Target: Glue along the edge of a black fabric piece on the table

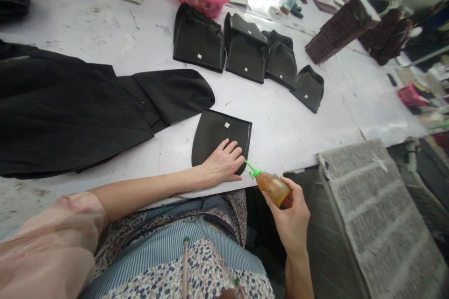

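I clamp a green-nozzled amber plastic bottle (275, 188) in my right hand (293, 217), and just left of it my flat, ungripping left hand (220, 164) pins a rounded black sheet panel (212, 136), seemingly part-treated, folded black pieces (246, 51) beyond perhaps remaining.

The left forearm (150, 191) is stretched inward, the left hand (220, 164) laid palm down with fingers (231, 147) extended; the right hand (293, 212) is held nearby, curled

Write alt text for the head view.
A person's right hand holds an amber bottle, its green nozzle near the edge of a black piece under the left hand. Other black pieces and a pink basket stand beyond on the white table.
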Motion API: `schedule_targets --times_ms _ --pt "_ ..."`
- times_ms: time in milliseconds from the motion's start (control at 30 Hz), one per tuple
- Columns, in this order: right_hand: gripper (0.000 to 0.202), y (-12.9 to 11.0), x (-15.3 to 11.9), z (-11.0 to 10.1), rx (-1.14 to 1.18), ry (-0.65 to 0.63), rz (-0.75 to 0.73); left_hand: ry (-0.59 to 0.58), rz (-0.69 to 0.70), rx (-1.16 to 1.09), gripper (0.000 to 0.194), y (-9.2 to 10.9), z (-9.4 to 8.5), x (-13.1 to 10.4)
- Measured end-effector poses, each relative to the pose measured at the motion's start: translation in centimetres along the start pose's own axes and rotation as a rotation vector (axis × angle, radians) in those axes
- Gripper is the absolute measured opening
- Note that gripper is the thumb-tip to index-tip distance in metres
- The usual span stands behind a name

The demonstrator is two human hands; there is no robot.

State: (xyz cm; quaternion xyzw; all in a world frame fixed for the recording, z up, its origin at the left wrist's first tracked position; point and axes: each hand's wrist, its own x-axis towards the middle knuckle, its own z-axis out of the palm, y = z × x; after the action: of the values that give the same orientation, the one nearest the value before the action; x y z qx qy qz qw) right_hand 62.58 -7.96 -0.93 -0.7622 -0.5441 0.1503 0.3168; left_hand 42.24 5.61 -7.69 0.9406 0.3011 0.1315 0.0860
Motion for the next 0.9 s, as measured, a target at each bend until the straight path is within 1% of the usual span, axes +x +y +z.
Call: schedule_targets --times_ms 200,400,567,667,900 --pt "0.053 0.0 -0.6 -0.1 0.056 -0.005 0.058 -0.049 -0.007 -0.009 0.057 0.0 -0.7 0.2" --pt "0.055 0.4 -0.6 0.0 0.098 -0.006 0.102 -0.118 0.054 -0.049 0.049 -1.2 -1.8 0.4" --pt "0.054 0.3 -1.2 -0.3 0.131 -0.026 0.122 -0.081 0.079 -0.103 0.051 -2.1 -1.3 0.5" --pt "0.053 0.1 -1.6 -0.4 0.136 -0.025 0.128 -0.072 0.079 -0.099 0.051 -2.2 -1.1 0.5" --pt "0.057 0.2 -1.7 -0.3 0.155 0.009 0.153 -0.076 0.071 -0.08 0.05 -2.0 -1.3 0.5"
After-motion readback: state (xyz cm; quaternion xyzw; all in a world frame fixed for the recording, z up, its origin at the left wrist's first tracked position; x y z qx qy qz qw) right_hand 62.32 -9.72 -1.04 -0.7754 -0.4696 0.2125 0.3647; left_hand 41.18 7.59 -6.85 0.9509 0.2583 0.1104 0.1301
